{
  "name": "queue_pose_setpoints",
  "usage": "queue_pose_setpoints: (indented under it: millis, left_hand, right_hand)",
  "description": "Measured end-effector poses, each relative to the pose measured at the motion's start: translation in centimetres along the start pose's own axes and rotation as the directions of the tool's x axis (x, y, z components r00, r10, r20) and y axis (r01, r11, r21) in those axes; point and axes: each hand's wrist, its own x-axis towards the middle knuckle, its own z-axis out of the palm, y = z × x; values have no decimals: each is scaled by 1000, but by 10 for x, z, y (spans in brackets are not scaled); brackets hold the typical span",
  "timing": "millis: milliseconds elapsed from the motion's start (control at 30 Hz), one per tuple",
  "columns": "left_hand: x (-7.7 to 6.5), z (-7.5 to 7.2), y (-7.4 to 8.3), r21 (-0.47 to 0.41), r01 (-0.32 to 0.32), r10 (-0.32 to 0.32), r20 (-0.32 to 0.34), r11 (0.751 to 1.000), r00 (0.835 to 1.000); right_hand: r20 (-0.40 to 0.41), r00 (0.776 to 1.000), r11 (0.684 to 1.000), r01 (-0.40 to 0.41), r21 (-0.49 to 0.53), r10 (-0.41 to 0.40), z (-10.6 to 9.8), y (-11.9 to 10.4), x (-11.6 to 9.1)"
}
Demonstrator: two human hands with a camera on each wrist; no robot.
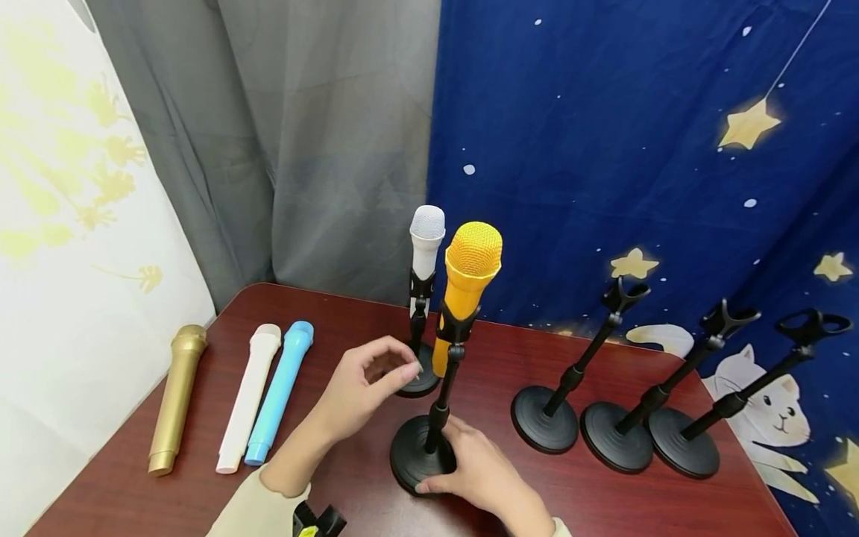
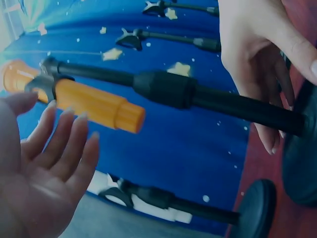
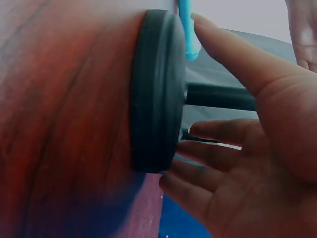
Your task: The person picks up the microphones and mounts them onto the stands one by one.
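Observation:
A yellow microphone (image 1: 473,257) sits tilted in the clip of a black microphone stand (image 1: 439,410) at the table's middle. My right hand (image 1: 485,466) is at that stand's round base (image 3: 158,94), thumb by the near rim and fingers on the far right side, loosely extended. To the left of the stand's pole, my left hand (image 1: 365,384) hovers with bent fingers and nothing in them. In the left wrist view its fingertips (image 2: 81,119) are near the yellow microphone's body. Behind stands a second stand (image 1: 417,328) carrying a white microphone (image 1: 426,239).
Gold (image 1: 176,403), white (image 1: 248,399) and light blue (image 1: 280,391) microphones lie at the table's left. Three stands with bare clips, the nearest one's base (image 1: 545,419) among them, line the right side. Grey (image 1: 349,149) and blue starry curtains (image 1: 570,149) hang behind the table (image 1: 349,485).

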Motion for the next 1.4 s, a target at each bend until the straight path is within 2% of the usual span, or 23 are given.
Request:
queue_pose_setpoints:
  millis: [100, 200, 367, 467, 600, 800, 1067, 1267, 1400]
  left_hand:
    - [-5, 1, -9, -2, 18, -18, 95, 1000, 995]
    - [-6, 5, -17, -44, 55, -46, 189, 998, 981]
    - [-6, 16, -29, -163, 157, -92, 347, 974, 933]
    - [-5, 25, -34, -159, 170, -90, 417, 973, 905]
    - [-6, 32, -37, -116, 164, -94, 459, 980, 883]
    - [-8, 33, -38, -106, 194, -127, 450, 975, 884]
    - [-8, 30, -38, -33, 143, -118, 396, 989, 911]
    - [-8, 30, -34, 0, 165, -153, 375, 986, 914]
    - [-8, 30, -31, 48, 153, -160, 358, 987, 920]
  right_hand:
    - [7, 1000, 1000, 19, -22, -19, 4, 1, 0]
    - [0, 999, 999, 32, -39, -32, 6, 3, -1]
    - [-7, 998, 997, 60, -52, -61, 7, 4, -2]
    - [-1, 998, 997, 63, -50, -63, 6, 5, -2]
    - [-2, 998, 997, 62, -48, -62, 4, 5, -2]
    - [4, 999, 998, 54, -37, -53, 6, 5, -2]
    - [-6, 998, 997, 56, -55, -56, 7, 5, 1]
    - [-11, 999, 997, 51, -50, -52, 8, 5, 1]
    - [-22, 998, 997, 56, -55, -57, 8, 5, 1]
